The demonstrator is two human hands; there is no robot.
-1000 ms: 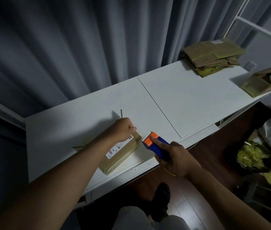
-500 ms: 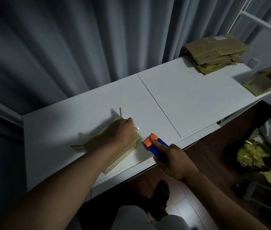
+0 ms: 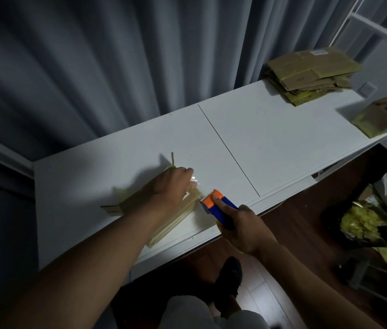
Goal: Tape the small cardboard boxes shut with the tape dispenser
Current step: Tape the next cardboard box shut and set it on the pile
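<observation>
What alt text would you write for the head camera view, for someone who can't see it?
A person's left hand presses down on a small brown cardboard box on a white table, while the right hand holds an orange-and-blue tape dispenser at the box's near end. A stack of flattened cardboard boxes lies at the table's far right, before grey curtains.

The tabletop (image 3: 270, 138) is a smooth, matt white board with a thin seam across it. The box (image 3: 176, 217) under the left hand (image 3: 171, 186) is dull brown corrugated cardboard, its layered edges showing; a bit of clear tape (image 3: 193, 178) glints by the fingers (image 3: 189, 173). The tape dispenser (image 3: 219, 207) is smooth plastic, orange at the head and blue in the body. The flattened boxes (image 3: 311, 72) are rough matt cardboard. The curtain (image 3: 116, 67) is soft grey cloth. The floor (image 3: 289, 224) is dark, glossy wood.
</observation>
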